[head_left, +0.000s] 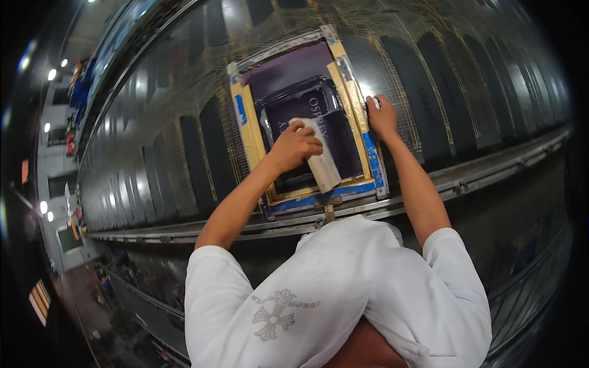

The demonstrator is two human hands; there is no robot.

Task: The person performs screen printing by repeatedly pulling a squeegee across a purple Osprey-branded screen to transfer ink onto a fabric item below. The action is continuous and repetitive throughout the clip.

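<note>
My left hand (pixel 296 147) is closed over the top of a pale squeegee (pixel 324 167), which lies slantwise inside a screen-printing frame (pixel 348 86). The frame's rails are covered with yellow and blue tape. Within it, the dark purple screen mesh (pixel 288 70) carries glossy dark ink (pixel 284 92) around pale lettering. At the right rail my right hand (pixel 383 118) is closed, its fingers curled. A small light patch shows by its fingertips, but I cannot make out what it grips.
Under the frame runs a long dark table (pixel 147 141) with rows of black fabric pieces (pixel 423 92) and thin yellowish lines. A metal rail (pixel 478 184) follows its near edge, with a small bracket (pixel 329 211) at the frame. Far left, a walkway (pixel 76 288) stretches away.
</note>
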